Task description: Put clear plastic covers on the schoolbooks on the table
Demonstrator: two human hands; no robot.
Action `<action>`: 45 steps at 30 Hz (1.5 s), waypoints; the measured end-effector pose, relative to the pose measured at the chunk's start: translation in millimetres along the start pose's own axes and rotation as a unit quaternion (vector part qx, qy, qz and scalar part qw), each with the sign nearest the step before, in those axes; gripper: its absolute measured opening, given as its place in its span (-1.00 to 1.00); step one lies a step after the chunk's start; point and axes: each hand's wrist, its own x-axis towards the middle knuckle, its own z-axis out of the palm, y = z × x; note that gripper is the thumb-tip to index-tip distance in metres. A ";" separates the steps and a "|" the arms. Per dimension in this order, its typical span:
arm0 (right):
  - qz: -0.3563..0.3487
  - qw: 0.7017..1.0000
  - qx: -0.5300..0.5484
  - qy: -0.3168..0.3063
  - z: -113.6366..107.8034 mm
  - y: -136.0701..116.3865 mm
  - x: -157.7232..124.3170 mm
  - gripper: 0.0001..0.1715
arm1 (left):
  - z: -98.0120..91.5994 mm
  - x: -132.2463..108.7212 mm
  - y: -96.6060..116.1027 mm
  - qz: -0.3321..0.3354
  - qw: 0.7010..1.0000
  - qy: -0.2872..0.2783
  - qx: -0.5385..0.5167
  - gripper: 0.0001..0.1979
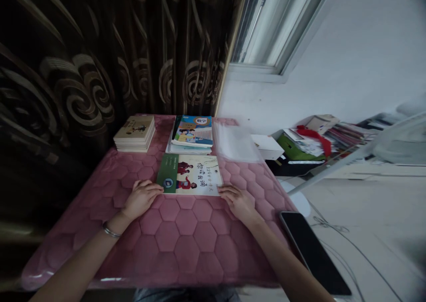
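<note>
A thin book [189,175] with a green and white cover, pictured figures and Chinese characters lies sideways on the pink table. My left hand [141,197] has its fingers closed on the book's near left corner. At the near right corner, the fingers of my right hand [238,202] pinch the edge; the thumb is mostly hidden. Just beyond this book is a stack of books with a blue textbook [194,131] on top. Farther left stands a neat stack of small tan books [136,132].
A clear plastic sheet [234,142] and a white box [268,147] are at the far right. A black phone-like slab [313,253] lies along the right edge. Dark curtains [143,49] hang behind the pink table [184,231]. Papers and a green bag [293,147] pile up beyond.
</note>
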 end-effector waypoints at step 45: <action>-0.072 0.997 -0.024 -0.001 -1.6 2.4 4.9 -0.47 | 1.4 4.6 -3.3 0.101 0.994 0.032 0.029 -0.74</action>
